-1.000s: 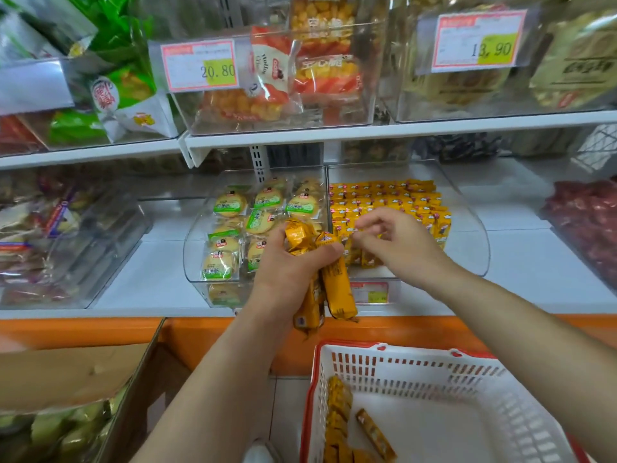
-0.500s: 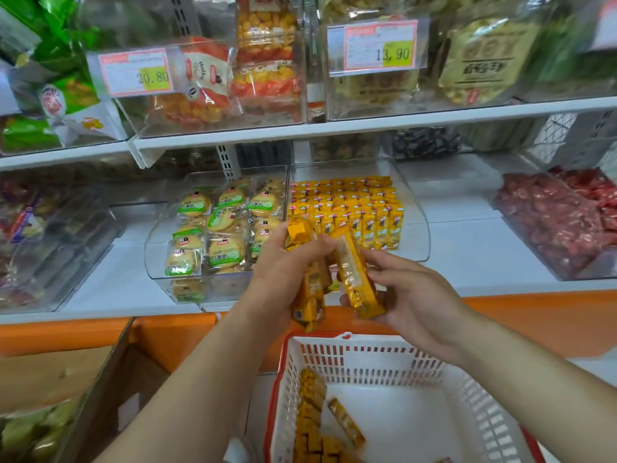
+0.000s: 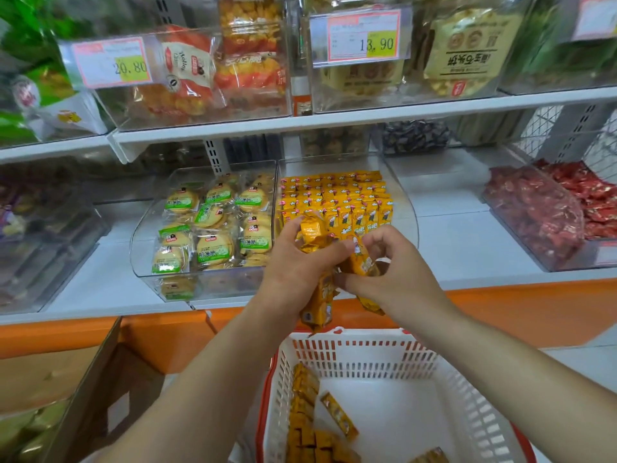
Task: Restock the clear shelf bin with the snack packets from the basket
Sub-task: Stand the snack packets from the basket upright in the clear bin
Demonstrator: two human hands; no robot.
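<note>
Head view showed the white shelf [image 3: 467, 248] carrying the clear bin [image 3: 405, 208]. The bin's back part was filled with upright rows of yellow packets [image 3: 334, 198], and its front was bare. Below the orange shelf edge stood the white basket [image 3: 367, 335], with more packets [image 3: 307, 422] heaped along its left side.

Between the two, the left hand [image 3: 293, 262] was clamped round a bundle of packets [image 3: 320, 295], fingers curled about it. The right hand [image 3: 400, 275] pinched a single packet [image 3: 362, 262] between thumb and forefinger at the bundle's edge.

The step in hand seemed to be separating one packet to stand in the bin. To do it well, the right hand would best turn the packet upright, printed face forward. It should then go snug against the front row so the lines run even. The left hand should hold the bundle over the basket, so anything that slips drops back in.

Price tags on the upper shelf read 20.80 [image 3: 113, 63] and 13.90 [image 3: 364, 36]. The packets' own print was too small to read.
</note>
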